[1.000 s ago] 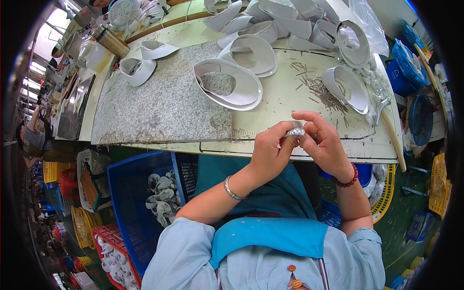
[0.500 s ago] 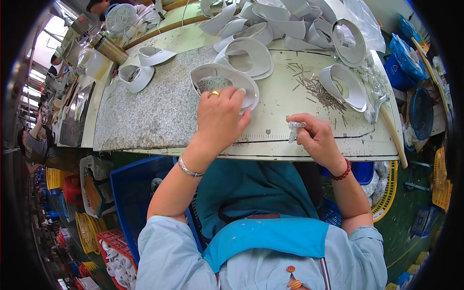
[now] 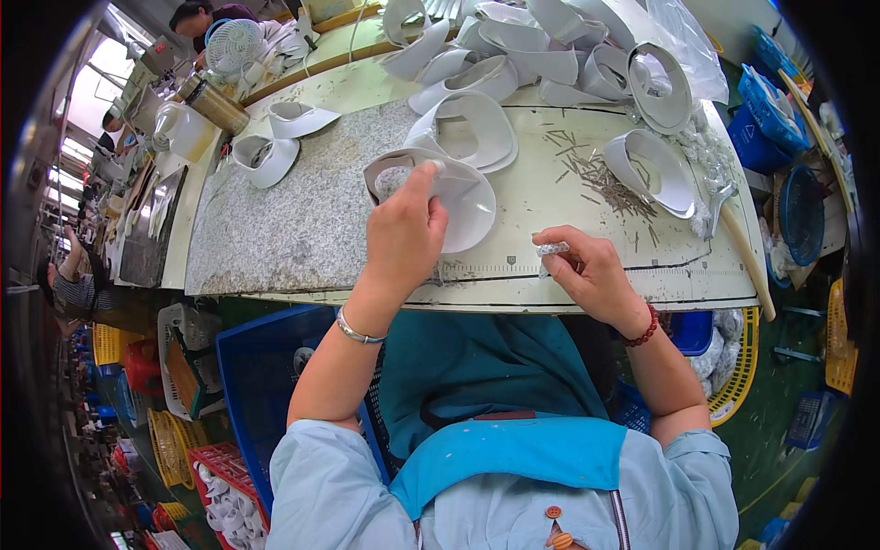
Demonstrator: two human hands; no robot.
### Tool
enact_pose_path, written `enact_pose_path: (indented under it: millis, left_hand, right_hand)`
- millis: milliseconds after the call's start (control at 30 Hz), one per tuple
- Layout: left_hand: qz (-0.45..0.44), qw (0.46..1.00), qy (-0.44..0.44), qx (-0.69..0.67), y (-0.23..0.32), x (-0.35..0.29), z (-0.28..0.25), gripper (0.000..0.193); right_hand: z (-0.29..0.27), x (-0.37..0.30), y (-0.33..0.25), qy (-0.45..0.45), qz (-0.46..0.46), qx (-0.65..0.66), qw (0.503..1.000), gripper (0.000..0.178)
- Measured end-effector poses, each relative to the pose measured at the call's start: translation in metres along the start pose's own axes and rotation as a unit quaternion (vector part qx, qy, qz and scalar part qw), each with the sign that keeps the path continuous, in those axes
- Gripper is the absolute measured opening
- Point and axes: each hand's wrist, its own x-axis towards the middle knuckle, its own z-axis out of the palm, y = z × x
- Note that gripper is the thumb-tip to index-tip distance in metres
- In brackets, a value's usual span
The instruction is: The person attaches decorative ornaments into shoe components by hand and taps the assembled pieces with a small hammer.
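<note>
A white, looped piece like a shoe upper [image 3: 469, 213] lies tilted on the bench, its smooth broad side turned up. My left hand [image 3: 401, 229] pinches its upper edge between thumb and fingers. A second white upper [image 3: 500, 137] sits just behind it. My right hand [image 3: 596, 275] is closed around a small crumpled silvery-clear wad [image 3: 552, 248], held over the front edge of the bench. To the right of the uppers, thin brown nail-like pins [image 3: 612, 183] lie scattered. One more white upper [image 3: 651, 174] rests beside those pins.
A heap of white uppers [image 3: 527, 46] fills the back. A grey speckled slab [image 3: 275, 215] covers the bench's left part. At right lies a wooden-handled tool [image 3: 747, 257] near crumpled clear plastic [image 3: 710, 156]. A blue crate [image 3: 266, 367] stands below; a person [image 3: 197, 23] is at far left.
My left hand has turned the white upper so that its broad smooth side shows, and its grip is now at the upper edge. My right hand has shifted slightly, still holding the wad.
</note>
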Motion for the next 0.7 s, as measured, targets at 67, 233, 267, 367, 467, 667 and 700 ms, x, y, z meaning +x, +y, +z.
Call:
enact_pose_path:
  millis: [67, 233, 267, 367, 467, 667, 700]
  left_hand:
    - [0.022, 0.999, 0.034, 0.003, -0.003, 0.001, 0.001, 0.038]
    - [0.094, 0.989, 0.035, 0.112, -0.006, -0.004, 0.002, 0.047]
    - [0.099, 0.988, 0.024, 0.118, -0.006, -0.006, 0.002, 0.044]
    - [0.109, 0.988, 0.007, 0.108, -0.007, -0.007, -0.001, 0.038]
    - [0.108, 0.991, 0.023, 0.078, -0.009, -0.006, 0.001, 0.03]
    - [0.058, 0.995, 0.02, 0.078, -0.013, -0.002, -0.001, 0.023]
    - [0.078, 0.993, 0.039, 0.082, -0.014, -0.002, -0.002, 0.024]
  right_hand:
    - [0.003, 0.002, -0.004, -0.01, -0.002, 0.003, 1.0, 0.02]
    - [0.007, 0.006, -0.007, -0.034, -0.018, -0.032, 0.999, 0.02]
    - [0.008, 0.008, -0.009, -0.036, -0.02, -0.032, 0.999, 0.02]
    - [0.008, 0.015, -0.011, -0.038, -0.031, -0.043, 0.998, 0.02]
    - [0.005, 0.025, -0.014, -0.038, -0.037, -0.056, 0.997, 0.02]
    - [0.013, 0.065, -0.015, -0.067, -0.037, -0.098, 0.992, 0.02]
    - [0.018, 0.073, -0.01, -0.071, -0.057, -0.111, 0.99, 0.022]
